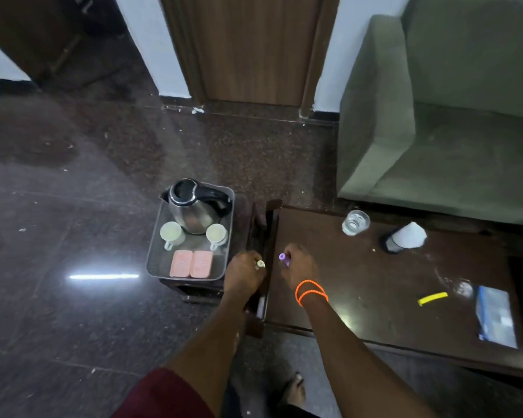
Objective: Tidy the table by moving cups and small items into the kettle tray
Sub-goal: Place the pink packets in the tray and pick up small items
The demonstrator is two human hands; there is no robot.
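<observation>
Left hand [244, 271] grips a pale cylinder [260, 264]; right hand [299, 268], a purple one [284, 258].

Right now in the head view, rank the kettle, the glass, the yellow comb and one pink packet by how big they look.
1. kettle
2. pink packet
3. glass and yellow comb: look alike, not ranked.
</observation>
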